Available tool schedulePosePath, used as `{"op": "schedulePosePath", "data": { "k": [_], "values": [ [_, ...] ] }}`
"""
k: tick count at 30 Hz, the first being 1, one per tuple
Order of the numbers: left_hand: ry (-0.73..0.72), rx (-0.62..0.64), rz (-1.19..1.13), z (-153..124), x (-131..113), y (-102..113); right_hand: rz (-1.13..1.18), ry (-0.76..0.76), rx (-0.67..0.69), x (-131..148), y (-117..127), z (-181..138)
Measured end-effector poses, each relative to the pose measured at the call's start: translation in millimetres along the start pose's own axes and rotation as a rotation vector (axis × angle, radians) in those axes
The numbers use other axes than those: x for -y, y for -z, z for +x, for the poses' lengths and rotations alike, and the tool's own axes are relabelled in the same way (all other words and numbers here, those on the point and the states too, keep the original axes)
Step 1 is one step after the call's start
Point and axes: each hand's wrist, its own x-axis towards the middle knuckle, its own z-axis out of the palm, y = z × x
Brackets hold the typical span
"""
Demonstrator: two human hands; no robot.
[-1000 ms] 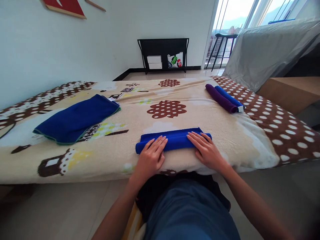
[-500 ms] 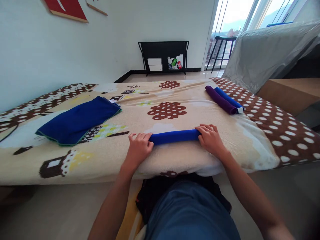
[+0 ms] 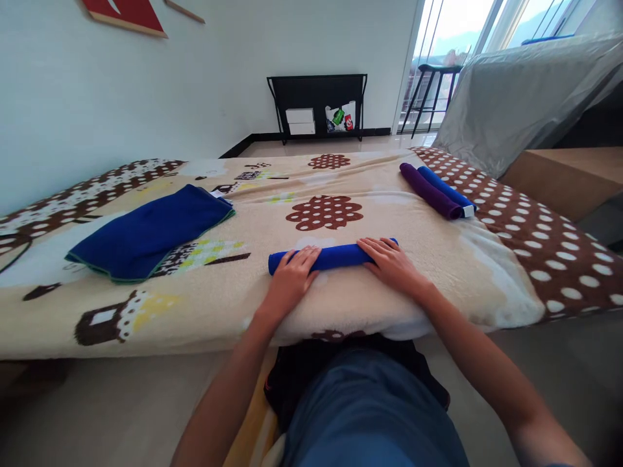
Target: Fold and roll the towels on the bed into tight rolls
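Observation:
A bright blue towel (image 3: 335,257) lies rolled into a thin tube near the front edge of the bed (image 3: 438,285). My left hand (image 3: 291,279) rests flat on its left part, fingers stretched out over the roll. My right hand (image 3: 388,263) lies flat on its right part, fingers also extended. Both palms press down on the roll.
A dark blue folded towel (image 3: 150,230) lies at the left of the patterned blanket. A purple roll (image 3: 429,191) and a blue roll (image 3: 446,189) lie side by side at the far right. A black rack (image 3: 318,107) stands by the wall. A covered sofa (image 3: 516,97) is at the right.
The flat blue towel has been rolled away from me into a thin tube. My hands went from gripping its ends to lying flat on top of it.

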Motion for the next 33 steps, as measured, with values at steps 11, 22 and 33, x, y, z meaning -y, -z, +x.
{"op": "schedulePosePath", "data": {
  "k": [11,22,33],
  "values": [
    [0.059,0.081,-0.042,-21.1,67.4,17.4,0.162,-0.063,0.064,-49.6,8.7,-14.9],
    [0.13,0.064,-0.404,-16.0,84.0,18.7,0.314,-0.138,0.074,-63.3,64.9,19.1],
    [0.129,0.119,-0.816,7.6,-28.3,24.1,0.061,0.15,-0.344,55.7,245.1,91.9]
  ]
}}
